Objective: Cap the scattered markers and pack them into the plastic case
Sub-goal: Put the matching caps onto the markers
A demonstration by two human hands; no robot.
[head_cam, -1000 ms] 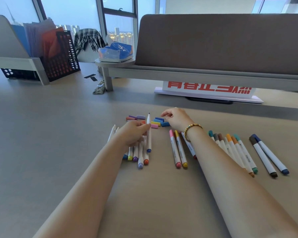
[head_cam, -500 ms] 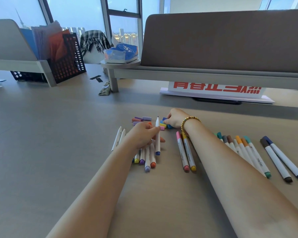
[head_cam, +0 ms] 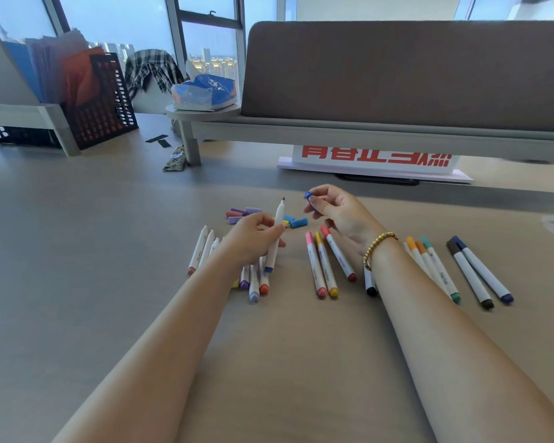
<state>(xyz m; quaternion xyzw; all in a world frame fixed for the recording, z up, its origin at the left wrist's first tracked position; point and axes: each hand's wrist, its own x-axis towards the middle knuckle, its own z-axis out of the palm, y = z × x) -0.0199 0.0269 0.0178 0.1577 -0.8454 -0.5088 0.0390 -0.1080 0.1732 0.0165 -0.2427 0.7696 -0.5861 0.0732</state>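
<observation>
My left hand (head_cam: 253, 239) grips an uncapped white marker (head_cam: 278, 219) with a dark blue end, its tip pointing up and away. My right hand (head_cam: 341, 212) pinches a dark blue cap (head_cam: 311, 201) just right of that tip, apart from it. Loose caps (head_cam: 247, 214) in purple, red, yellow and blue lie on the desk behind my left hand. Uncapped markers (head_cam: 253, 282) lie under and beside my left hand. Capped markers lie in groups: pink, yellow and red (head_cam: 325, 266), orange and teal (head_cam: 435, 270), brown and navy (head_cam: 480, 273). No plastic case shows.
A grey desk divider (head_cam: 397, 71) with a shelf runs across the back, a white sign with red characters (head_cam: 375, 158) beneath it. A black mesh file basket (head_cam: 103, 100) stands back left. A blue tissue pack (head_cam: 205, 91) sits on a small round stand.
My right hand has lifted off the cap pile with a dark blue cap pinched in it. My left hand has raised the uncapped marker a little toward it.
</observation>
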